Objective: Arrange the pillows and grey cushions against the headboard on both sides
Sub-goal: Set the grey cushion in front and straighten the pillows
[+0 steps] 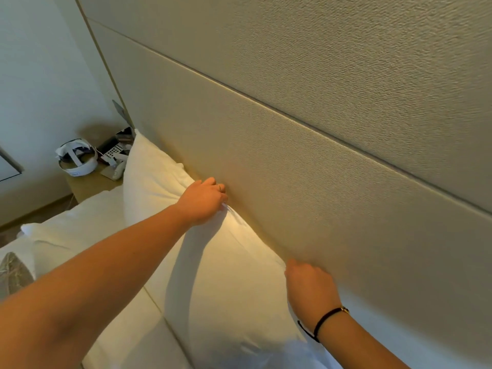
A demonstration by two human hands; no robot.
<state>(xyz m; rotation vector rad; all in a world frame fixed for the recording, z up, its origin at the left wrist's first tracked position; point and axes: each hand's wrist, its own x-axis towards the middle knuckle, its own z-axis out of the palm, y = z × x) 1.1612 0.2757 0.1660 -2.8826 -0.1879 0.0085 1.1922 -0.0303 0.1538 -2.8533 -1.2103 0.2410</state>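
- My left hand [203, 202] pinches the top edge of the plump white fabric pillow [226, 275], fingers curled over the seam just where it meets the beige textured upholstered headboard [306, 161].
- My right hand [308, 288] has its fingers bent down at the pillow's nearer top corner; I judge they grip the cloth there, though the fingertips are hidden behind the edge.
- The pillow stands on its long edge on the white bed sheet [127, 331], leaning back against the headboard. Its long axis runs along the headboard, from the far corner beside the wooden bedside table [85, 182] toward me, and its broad face looks out over the bed.
- Progress, as I judge it: this one pillow is nearly seated on this side and needs only squaring up.
- No grey cushion shows here against the headboard; a patterned piece of fabric [13, 272] lies at the left edge, and I cannot tell what it is.
- The other side of the bed is out of view, so that half remains unconfirmed.
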